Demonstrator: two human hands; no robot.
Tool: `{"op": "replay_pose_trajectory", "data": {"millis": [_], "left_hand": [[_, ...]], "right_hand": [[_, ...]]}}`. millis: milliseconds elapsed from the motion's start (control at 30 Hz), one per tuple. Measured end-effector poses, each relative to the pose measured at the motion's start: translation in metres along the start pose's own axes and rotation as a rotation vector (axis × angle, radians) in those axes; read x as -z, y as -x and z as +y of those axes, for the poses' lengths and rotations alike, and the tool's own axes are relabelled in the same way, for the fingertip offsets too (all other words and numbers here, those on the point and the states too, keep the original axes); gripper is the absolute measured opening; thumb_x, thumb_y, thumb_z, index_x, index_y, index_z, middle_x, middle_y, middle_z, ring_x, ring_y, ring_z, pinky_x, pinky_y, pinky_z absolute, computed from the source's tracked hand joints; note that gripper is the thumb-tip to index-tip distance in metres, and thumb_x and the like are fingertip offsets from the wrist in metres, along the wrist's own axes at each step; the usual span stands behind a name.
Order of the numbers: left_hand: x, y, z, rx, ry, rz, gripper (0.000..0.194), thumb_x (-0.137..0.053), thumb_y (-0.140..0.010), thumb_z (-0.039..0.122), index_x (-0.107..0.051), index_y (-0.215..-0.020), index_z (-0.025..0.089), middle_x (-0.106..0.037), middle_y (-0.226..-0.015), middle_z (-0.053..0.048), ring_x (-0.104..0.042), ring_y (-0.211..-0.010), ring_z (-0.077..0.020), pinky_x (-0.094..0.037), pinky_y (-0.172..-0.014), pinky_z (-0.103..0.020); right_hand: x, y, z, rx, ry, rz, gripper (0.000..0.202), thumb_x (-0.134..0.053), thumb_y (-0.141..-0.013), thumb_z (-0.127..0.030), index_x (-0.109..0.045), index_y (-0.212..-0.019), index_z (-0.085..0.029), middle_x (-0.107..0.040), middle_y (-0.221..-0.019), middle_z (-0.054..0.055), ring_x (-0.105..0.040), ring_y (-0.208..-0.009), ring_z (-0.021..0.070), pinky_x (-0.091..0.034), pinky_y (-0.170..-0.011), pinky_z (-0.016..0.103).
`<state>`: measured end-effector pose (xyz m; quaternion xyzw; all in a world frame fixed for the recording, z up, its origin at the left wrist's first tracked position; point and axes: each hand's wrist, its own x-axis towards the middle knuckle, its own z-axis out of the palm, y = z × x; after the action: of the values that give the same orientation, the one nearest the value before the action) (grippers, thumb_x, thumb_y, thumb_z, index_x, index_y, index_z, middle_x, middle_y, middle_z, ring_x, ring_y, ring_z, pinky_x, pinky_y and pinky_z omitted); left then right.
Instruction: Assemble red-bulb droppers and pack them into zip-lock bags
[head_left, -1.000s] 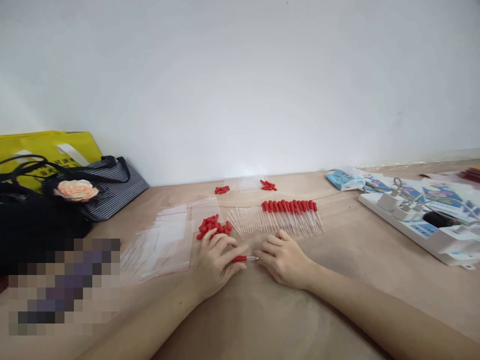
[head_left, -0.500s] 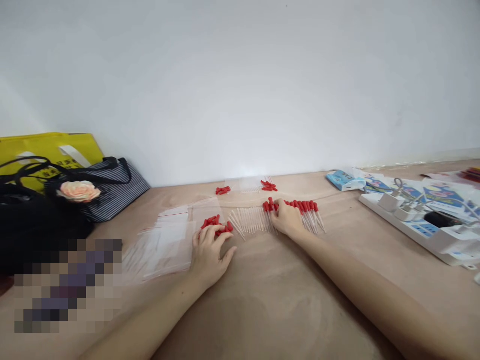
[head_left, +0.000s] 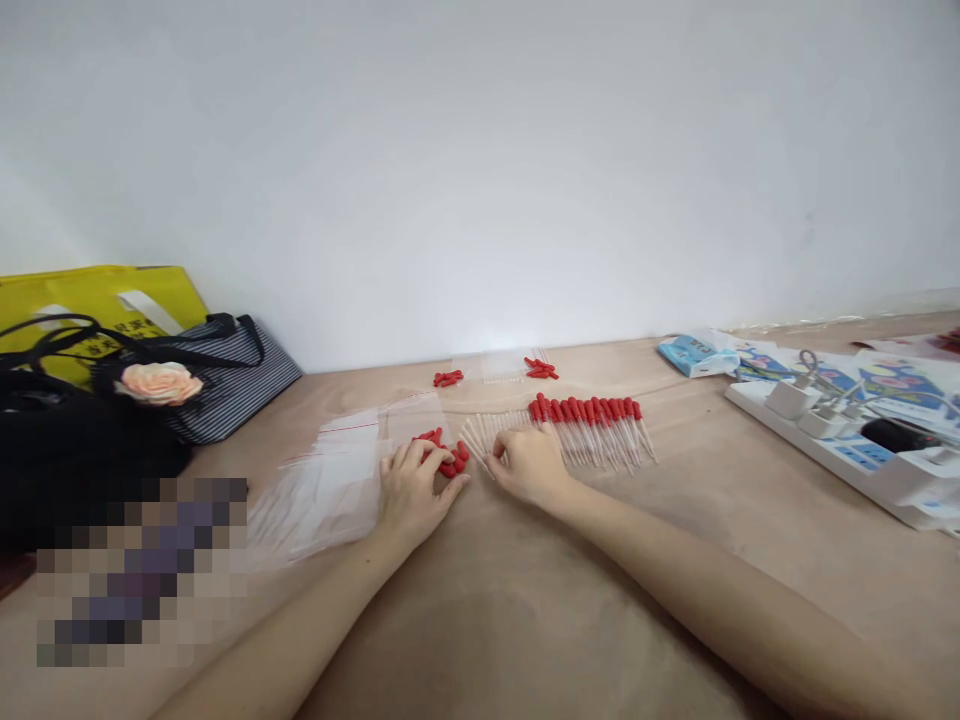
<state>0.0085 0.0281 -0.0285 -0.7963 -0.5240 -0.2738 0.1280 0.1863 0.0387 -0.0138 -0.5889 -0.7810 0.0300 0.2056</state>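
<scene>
Head view, looking down over a pale brown tabletop [head_left: 480, 620]:
- Reaching with the left hand [head_left: 411, 492] over the small heap of red rubber bulbs [head_left: 450, 465], with loosely curled fingers at its near side and thumb apart; cannot tell any grasp on a bulb.
- Bending the right hand [head_left: 531, 465] down over the loose row of thin clear tubes [head_left: 480, 430], thumb and forefinger drawn together at the near ends of the leftmost few; cannot tell any tube pinched between them.
- Lying just beside, to the right of the right hand: a long row of clear tubes with red bulbs [head_left: 596, 430], bulbs toward the wall, tips fanned toward the near side.
- Spread left of the heap, partly overlapping: clear zip bags with red seal lines [head_left: 345, 470].
- Set farther back, near the white wall [head_left: 480, 180]: a left pile of red bulbs [head_left: 448, 378] and a right pile of red bulbs [head_left: 541, 369], with a flat clear packet [head_left: 501, 366] between.
- Standing at far left: a yellow bag with white handles [head_left: 169, 290], a striped fabric bag [head_left: 240, 390] and a peach cloth rose [head_left: 160, 383].
- Placed at right: a white power strip [head_left: 859, 455] — plugs fitted — and, behind, a light blue packet [head_left: 694, 355].
</scene>
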Motion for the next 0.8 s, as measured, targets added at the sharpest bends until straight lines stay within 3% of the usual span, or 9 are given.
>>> {"op": "replay_pose_trajectory", "data": {"millis": [133, 467, 700, 800], "left_hand": [[0.002, -0.001, 0.002, -0.006, 0.041, -0.047, 0.009, -0.06, -0.072, 0.026, -0.056, -0.073, 0.018, -0.056, -0.078, -0.003, -0.052, -0.077, -0.0196, -0.036, -0.068, -0.031], [0.005, 0.001, 0.004, -0.019, -0.081, -0.034, 0.007, -0.059, -0.074, 0.028, -0.06, -0.074, 0.021, -0.059, -0.08, -0.002, -0.052, -0.081, -0.0217, -0.032, -0.068, -0.034], [0.004, 0.002, 0.003, -0.018, -0.093, -0.025, 0.012, -0.058, -0.075, 0.033, -0.061, -0.076, 0.021, -0.061, -0.082, -0.003, -0.051, -0.083, -0.0223, -0.031, -0.069, -0.034], [0.001, -0.002, 0.004, -0.039, -0.107, -0.008, 0.019, -0.058, -0.074, 0.04, -0.061, -0.076, 0.021, -0.061, -0.083, -0.004, -0.051, -0.082, -0.0229, -0.031, -0.069, -0.035]], "right_hand": [[-0.005, 0.0, -0.018, -0.042, 0.055, -0.115, 0.024, -0.046, -0.077, -0.034, -0.062, -0.078, -0.016, -0.066, -0.082, 0.009, -0.059, -0.077, 0.0208, -0.028, -0.077, 0.036], [-0.002, 0.003, -0.023, -0.099, 0.087, -0.225, 0.026, -0.042, -0.079, -0.026, -0.064, -0.082, -0.014, -0.067, -0.086, 0.011, -0.06, -0.081, 0.022, -0.031, -0.08, 0.037], [0.025, 0.026, -0.013, -0.09, 0.1, -0.392, 0.023, -0.046, -0.076, -0.028, -0.065, -0.08, -0.016, -0.067, -0.085, 0.011, -0.06, -0.083, 0.0226, -0.037, -0.078, 0.035], [0.035, 0.035, -0.007, -0.087, 0.075, -0.407, 0.017, -0.052, -0.071, -0.029, -0.064, -0.074, -0.017, -0.067, -0.081, 0.009, -0.061, -0.079, 0.0224, -0.039, -0.073, 0.034]]}}
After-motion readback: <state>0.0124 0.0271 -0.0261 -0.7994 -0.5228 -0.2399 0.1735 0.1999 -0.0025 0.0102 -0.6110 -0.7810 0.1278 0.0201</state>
